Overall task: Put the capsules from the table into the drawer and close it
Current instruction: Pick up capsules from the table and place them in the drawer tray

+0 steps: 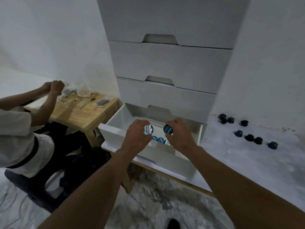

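- The left hand [137,134] and the right hand [179,133] each have a grip closed on one capsule, right over the open drawer [113,129].
- Each capsule looks small, light and stiff; hold it by its round sides.
- The capsules are dark cups with blue tops.
- More capsules [250,137] sit on the surface, right of the drawer.

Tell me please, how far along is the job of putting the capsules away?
Partly done. A few capsules already lie in the open drawer. The left hand and the right hand each hold one capsule over it. Several dark capsules remain on the table to the right, and the drawer is not yet closed.
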The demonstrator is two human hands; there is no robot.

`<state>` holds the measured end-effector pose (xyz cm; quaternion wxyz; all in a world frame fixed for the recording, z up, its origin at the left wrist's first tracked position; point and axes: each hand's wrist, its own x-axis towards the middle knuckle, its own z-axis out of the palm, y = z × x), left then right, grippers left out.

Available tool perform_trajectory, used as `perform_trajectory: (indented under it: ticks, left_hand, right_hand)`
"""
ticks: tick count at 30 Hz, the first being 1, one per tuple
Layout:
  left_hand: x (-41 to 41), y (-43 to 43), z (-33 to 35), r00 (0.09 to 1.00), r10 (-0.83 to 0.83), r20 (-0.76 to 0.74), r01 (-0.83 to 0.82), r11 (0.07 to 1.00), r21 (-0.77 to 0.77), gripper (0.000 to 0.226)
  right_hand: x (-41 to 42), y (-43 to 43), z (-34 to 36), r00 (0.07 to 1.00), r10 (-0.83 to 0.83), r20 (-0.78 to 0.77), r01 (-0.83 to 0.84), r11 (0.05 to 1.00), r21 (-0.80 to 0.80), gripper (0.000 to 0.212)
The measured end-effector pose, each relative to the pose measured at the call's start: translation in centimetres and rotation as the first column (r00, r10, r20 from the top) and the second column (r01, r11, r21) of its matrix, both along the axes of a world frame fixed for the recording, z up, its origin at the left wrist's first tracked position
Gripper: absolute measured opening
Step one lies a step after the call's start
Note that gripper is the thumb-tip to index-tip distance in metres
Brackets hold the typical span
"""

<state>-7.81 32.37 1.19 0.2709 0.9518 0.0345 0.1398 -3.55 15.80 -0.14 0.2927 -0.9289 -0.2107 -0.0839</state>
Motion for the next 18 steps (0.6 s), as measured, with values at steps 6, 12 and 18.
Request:
perform_trajectory:
  ticks: [6,12,18]
  left_hand:
    - [5.4,2.0,-0.9,0.995,0.005,-0.104,-0.008,0.999,-0.032,0.041]
    - [10.9,4.5,-2.8,0.971,0.001,-0.240,0.000,1.000,0.004,0.047]
    - [15.4,6.6,-4.7,0.941,-0.063,-0.332,0.098,0.991,0.089,0.047]
  right_hand:
    - [5.7,1.9,-2.1,0.998,-0.016,-0.064,0.014,1.000,-0.022,0.039]
    - [10.8,4.3,-5.5,0.986,-0.006,-0.170,0.002,1.000,-0.027,0.040]
    - [13.6,5.8,-8.3,0.960,-0.033,-0.278,0.023,0.999,-0.040,0.045]
